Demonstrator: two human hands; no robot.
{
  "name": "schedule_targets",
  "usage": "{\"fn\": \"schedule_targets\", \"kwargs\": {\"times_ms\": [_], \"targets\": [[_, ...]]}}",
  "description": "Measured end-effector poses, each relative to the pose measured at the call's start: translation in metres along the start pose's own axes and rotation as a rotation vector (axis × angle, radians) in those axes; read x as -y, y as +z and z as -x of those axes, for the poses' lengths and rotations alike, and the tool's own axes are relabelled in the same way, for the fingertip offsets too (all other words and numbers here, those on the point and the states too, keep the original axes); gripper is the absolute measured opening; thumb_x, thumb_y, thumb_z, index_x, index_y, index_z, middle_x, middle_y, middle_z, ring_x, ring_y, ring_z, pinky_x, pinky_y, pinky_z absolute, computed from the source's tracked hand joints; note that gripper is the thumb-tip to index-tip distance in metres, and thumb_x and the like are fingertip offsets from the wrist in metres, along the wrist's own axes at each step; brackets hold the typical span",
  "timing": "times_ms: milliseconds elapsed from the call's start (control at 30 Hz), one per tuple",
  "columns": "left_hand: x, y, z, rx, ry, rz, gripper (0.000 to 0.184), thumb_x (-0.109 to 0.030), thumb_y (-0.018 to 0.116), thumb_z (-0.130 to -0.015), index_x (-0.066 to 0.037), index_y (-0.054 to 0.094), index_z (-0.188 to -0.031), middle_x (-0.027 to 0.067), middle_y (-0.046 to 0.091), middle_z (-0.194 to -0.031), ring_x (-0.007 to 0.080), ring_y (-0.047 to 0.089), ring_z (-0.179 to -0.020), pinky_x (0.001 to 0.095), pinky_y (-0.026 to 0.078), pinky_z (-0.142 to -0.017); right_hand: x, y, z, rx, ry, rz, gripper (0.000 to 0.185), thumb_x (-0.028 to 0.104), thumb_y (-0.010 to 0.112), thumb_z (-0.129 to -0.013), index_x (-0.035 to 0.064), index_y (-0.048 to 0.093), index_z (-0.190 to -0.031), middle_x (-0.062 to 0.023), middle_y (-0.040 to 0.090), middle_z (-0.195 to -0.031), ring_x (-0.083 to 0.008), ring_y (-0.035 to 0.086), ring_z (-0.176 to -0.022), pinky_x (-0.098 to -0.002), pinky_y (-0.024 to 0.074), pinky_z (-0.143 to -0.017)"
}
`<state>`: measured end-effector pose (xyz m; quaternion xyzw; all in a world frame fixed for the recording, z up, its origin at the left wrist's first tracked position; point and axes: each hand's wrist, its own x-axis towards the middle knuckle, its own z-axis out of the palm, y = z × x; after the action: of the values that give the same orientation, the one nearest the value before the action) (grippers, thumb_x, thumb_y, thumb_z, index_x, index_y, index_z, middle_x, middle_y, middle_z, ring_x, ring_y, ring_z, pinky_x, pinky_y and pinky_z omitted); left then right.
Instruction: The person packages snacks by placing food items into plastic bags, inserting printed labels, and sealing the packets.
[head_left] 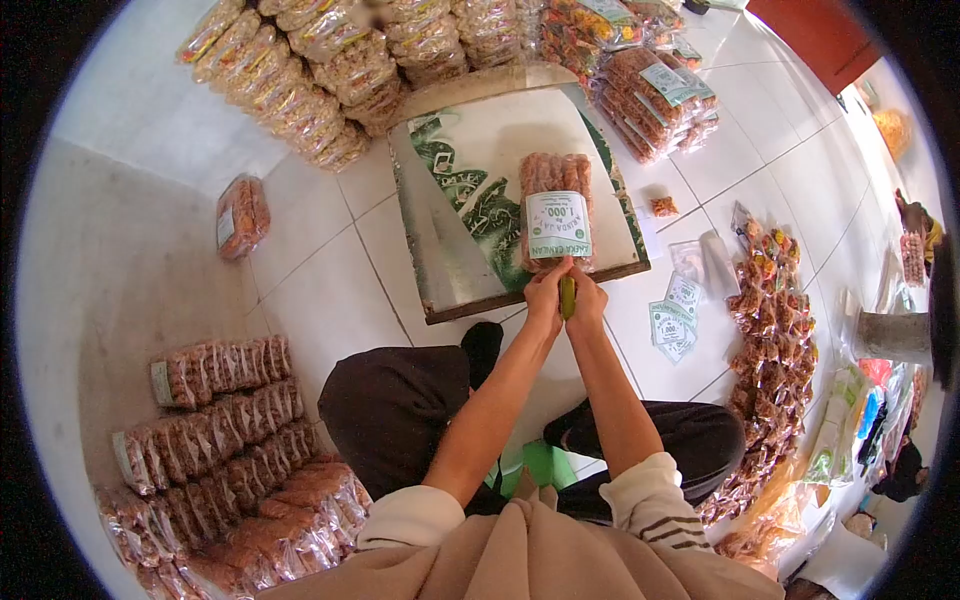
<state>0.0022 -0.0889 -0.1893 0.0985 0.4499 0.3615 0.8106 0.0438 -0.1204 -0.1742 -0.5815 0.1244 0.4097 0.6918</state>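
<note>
A clear plastic bag of brown snacks (557,172) lies on a low board-topped table (590,110). Across its near half is a white and green label (556,225) printed "1.000". At the bag's near end my left hand (543,299) is closed, pinching the plastic edge. My right hand (588,298) wraps round a small yellow-green tool (568,297) that looks like a stapler, its tip at that same edge. Both hands are side by side, and the fingers hide the tool's jaws.
Loose labels (675,315) and a small snack packet (663,206) lie on the tiles to the right. Beyond them runs a long pile of snack packets (775,330). Filled bags are stacked behind the table (270,85), at back right (650,100) and at lower left (215,430).
</note>
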Motion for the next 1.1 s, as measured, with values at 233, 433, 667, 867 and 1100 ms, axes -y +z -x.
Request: {"fn": "schedule_targets", "kwargs": {"times_ms": [233, 433, 667, 867, 1100], "targets": [[-0.001, 0.005, 0.005, 0.027, 0.036, 0.004, 0.034, -0.017, 0.07, -0.07, 0.001, 0.056, -0.094, 0.0068, 0.057, -0.086, 0.0173, 0.055, -0.074, 0.0289, 0.045, -0.063, -0.002, -0.001, -0.001, -0.01, -0.025, -0.05, 0.015, 0.008, 0.06, -0.073, -0.006, 0.058, -0.076, -0.0067, 0.056, -0.071, -0.014, 0.052, -0.059, -0.0261, 0.0421, -0.052], [-0.007, 0.004, 0.01, 0.039, 0.036, -0.178, 0.032, -0.024, 0.066, -0.074, -0.001, 0.054, -0.095, 0.0042, 0.056, -0.083, 0.0154, 0.054, -0.07, 0.0281, 0.044, -0.061, 0.01, -0.014, -0.014, 0.324, 0.17, 0.113, 0.032, 0.028, 0.059, -0.077, 0.0033, 0.055, -0.096, -0.0066, 0.053, -0.086, -0.0151, 0.051, -0.076, -0.0274, 0.0427, -0.062], [0.031, -0.018, 0.032, 0.007, 0.202, -0.516, 0.03, -0.032, 0.05, -0.084, -0.005, 0.053, -0.097, 0.0043, 0.055, -0.082, 0.0151, 0.053, -0.071, 0.0274, 0.043, -0.064, 0.011, -0.056, 0.024, 0.424, 0.278, 0.071, 0.031, 0.034, 0.05, -0.084, 0.0055, 0.053, -0.095, -0.0046, 0.054, -0.085, -0.0137, 0.052, -0.074, -0.0255, 0.043, -0.063], [0.119, -0.066, 0.022, 0.041, 0.141, -0.927, 0.036, -0.026, 0.049, -0.085, -0.006, 0.043, -0.114, 0.0106, 0.053, -0.106, 0.0186, 0.051, -0.096, 0.0295, 0.04, -0.081, -0.062, -0.135, -0.028, 0.206, 0.228, -0.102, 0.027, 0.027, 0.049, -0.084, 0.002, 0.05, -0.093, -0.0046, 0.053, -0.082, -0.0153, 0.053, -0.071, -0.0284, 0.0435, -0.061], [0.148, -0.102, -0.031, 0.143, -0.059, -1.014, 0.041, -0.027, 0.05, -0.081, -0.004, 0.047, -0.115, 0.0114, 0.055, -0.106, 0.0188, 0.055, -0.093, 0.0287, 0.043, -0.079, -0.088, -0.157, -0.052, -0.027, 0.143, -0.014, 0.03, 0.012, 0.051, -0.078, -0.0022, 0.048, -0.105, -0.0076, 0.054, -0.09, -0.0168, 0.051, -0.081, -0.0289, 0.0409, -0.071]]}}
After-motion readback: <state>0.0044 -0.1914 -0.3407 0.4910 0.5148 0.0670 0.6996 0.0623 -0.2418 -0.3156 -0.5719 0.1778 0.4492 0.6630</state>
